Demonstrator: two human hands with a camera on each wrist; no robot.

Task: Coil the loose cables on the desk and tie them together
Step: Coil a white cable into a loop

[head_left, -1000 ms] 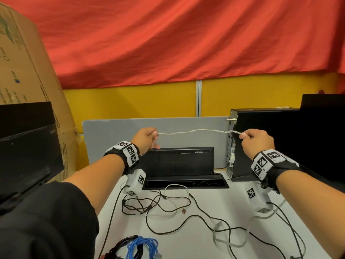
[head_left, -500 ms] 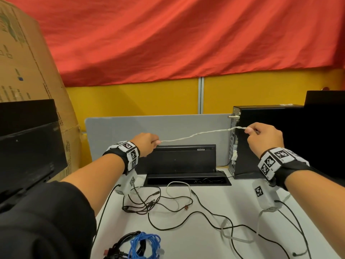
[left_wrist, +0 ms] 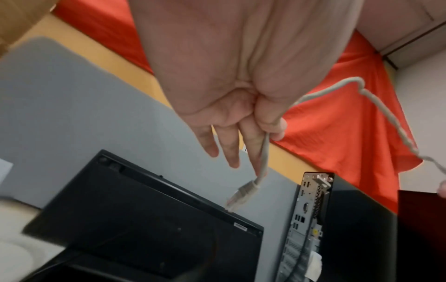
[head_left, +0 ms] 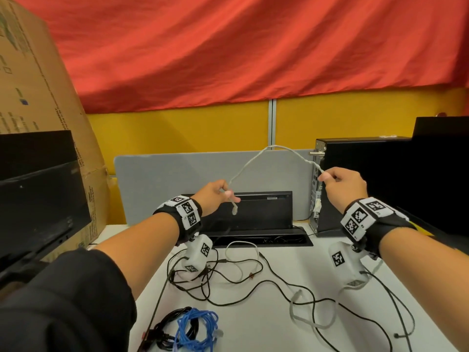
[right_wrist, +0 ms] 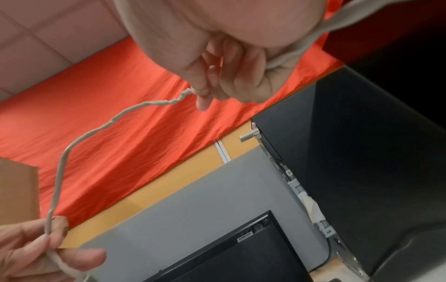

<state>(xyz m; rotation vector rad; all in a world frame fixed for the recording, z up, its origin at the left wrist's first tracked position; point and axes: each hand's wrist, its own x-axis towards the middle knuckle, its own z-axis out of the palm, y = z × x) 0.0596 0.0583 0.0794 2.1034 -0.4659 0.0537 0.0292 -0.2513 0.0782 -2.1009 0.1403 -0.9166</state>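
A light grey network cable (head_left: 269, 148) arches in the air between my two raised hands. My left hand (head_left: 218, 193) pinches it near its end between thumb and forefinger, and the plug (left_wrist: 242, 194) dangles below the fingers. My right hand (head_left: 337, 181) grips the cable (right_wrist: 101, 129) further along; the rest runs under that wrist down to the desk (head_left: 266, 323). Thin black cables (head_left: 253, 285) lie tangled on the white desk below. A coiled blue cable (head_left: 198, 329) and a black bundle (head_left: 165, 331) sit at the front left.
A black desktop computer (head_left: 360, 184) stands at the right, close to my right hand. A black monitor (head_left: 261, 209) leans against the grey divider (head_left: 157, 184) behind a cable slot. A cardboard box (head_left: 38, 97) and black equipment (head_left: 38, 199) fill the left side.
The cable was stretched taut between my hands; both hands have come closer together and lower, so the cable now bows upward in a slack arch. The plug end hangs free below my left hand.
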